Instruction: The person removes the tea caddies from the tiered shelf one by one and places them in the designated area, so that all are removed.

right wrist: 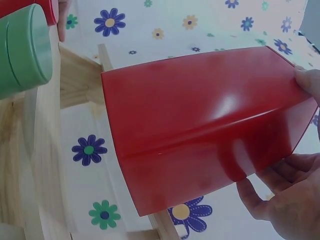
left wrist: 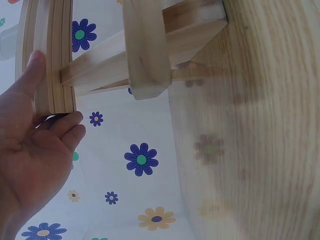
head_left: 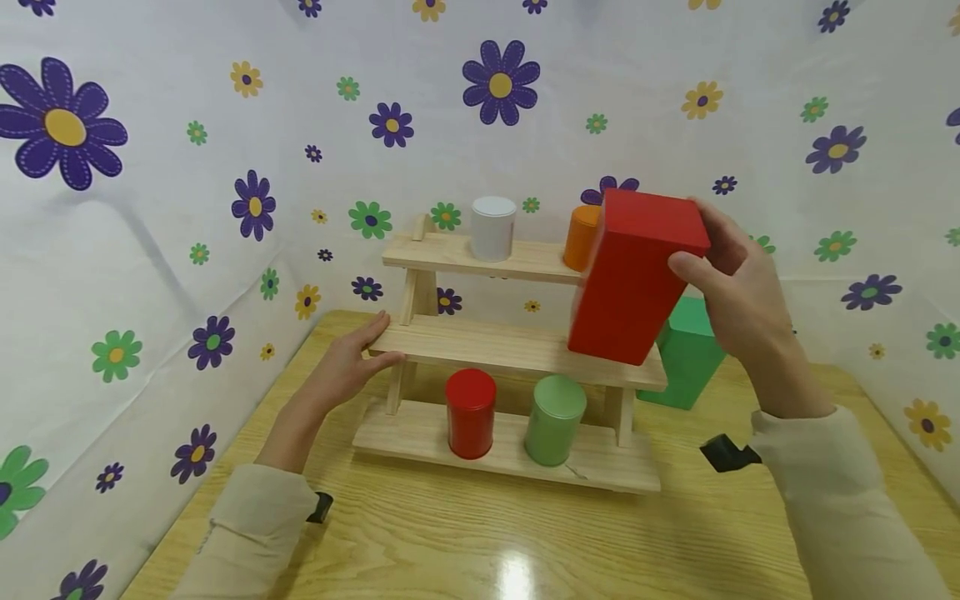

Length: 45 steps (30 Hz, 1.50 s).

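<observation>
A three-tier wooden shelf (head_left: 480,342) stands on the table. My left hand (head_left: 348,367) grips the left end of its middle board, thumb on top and fingers beneath in the left wrist view. My right hand (head_left: 742,292) holds a red rectangular box (head_left: 637,275) by its upper end, thumb on one side and fingers on another. Tilted, the box overlaps the right part of the middle and top boards in the head view. A red canister (head_left: 471,414) and a light green canister (head_left: 555,421) stand on the bottom board. The top board carries a white canister (head_left: 492,229) and an orange canister (head_left: 581,237).
Behind the shelf's right end, a green box (head_left: 686,354) stands on the wooden table (head_left: 480,533). White cloth (head_left: 585,75) printed with flowers walls in the back and sides. A dark strap end (head_left: 727,454) sticks out from the right sleeve.
</observation>
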{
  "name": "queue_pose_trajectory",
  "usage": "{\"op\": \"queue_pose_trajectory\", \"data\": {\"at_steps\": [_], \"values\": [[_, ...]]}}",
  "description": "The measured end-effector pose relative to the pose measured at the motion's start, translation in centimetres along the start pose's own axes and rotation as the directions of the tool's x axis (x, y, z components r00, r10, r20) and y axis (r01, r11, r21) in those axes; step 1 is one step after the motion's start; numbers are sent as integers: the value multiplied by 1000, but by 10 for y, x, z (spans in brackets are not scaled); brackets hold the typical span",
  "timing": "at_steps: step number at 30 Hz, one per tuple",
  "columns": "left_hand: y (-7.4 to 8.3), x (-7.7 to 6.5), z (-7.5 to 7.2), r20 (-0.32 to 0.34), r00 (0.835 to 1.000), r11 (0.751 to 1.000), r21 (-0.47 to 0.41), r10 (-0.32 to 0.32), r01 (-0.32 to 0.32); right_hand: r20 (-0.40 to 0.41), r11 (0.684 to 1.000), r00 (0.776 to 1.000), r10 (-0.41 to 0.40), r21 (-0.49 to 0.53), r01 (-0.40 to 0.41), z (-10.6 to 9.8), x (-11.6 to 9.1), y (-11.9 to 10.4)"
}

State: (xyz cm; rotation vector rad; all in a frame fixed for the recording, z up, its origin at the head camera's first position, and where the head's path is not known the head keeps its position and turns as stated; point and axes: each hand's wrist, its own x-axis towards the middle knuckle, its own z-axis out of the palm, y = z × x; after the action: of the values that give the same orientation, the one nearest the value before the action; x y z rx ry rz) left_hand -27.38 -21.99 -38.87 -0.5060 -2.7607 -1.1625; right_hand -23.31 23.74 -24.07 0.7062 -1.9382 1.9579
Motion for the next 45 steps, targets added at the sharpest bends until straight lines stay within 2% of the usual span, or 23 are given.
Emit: {"op": "queue_pose_trajectory", "data": {"at_steps": [10, 17, 25, 29, 33, 38, 41, 45], "values": [[1, 0, 1, 2, 1000, 1000, 13, -16, 16, -23, 1000, 1000, -6, 29, 7, -33, -16, -5], [1, 0, 1, 3, 1000, 1000, 3, -20, 20, -61, 998, 996, 60, -25, -62, -61, -28, -8], [0, -1, 1, -3, 1000, 1000, -10, -15, 15, -124, 995, 991, 49, -82, -59, -88, -38, -8], [1, -2, 1, 1, 1000, 1000, -5, -16, 16, -158, 996, 986, 49, -64, -60, -102, -46, -6], [1, -2, 1, 3, 1000, 1000, -11, -21, 21, -133, 1000, 991, -5, 0, 5, -120, -52, -2], [1, -2, 1, 6, 1000, 1000, -13, -24, 24, -58, 989, 993, -99, 109, 105, -150, -55, 8], [1, -2, 1, 11, 1000, 1000, -10, -27, 28, -29, 992, 996, -89, 90, 91, -169, -58, 14], [0, -2, 0, 10, 1000, 1000, -6, -27, 27, -49, 999, 998, -37, 34, 39, -190, -61, 20]]}}
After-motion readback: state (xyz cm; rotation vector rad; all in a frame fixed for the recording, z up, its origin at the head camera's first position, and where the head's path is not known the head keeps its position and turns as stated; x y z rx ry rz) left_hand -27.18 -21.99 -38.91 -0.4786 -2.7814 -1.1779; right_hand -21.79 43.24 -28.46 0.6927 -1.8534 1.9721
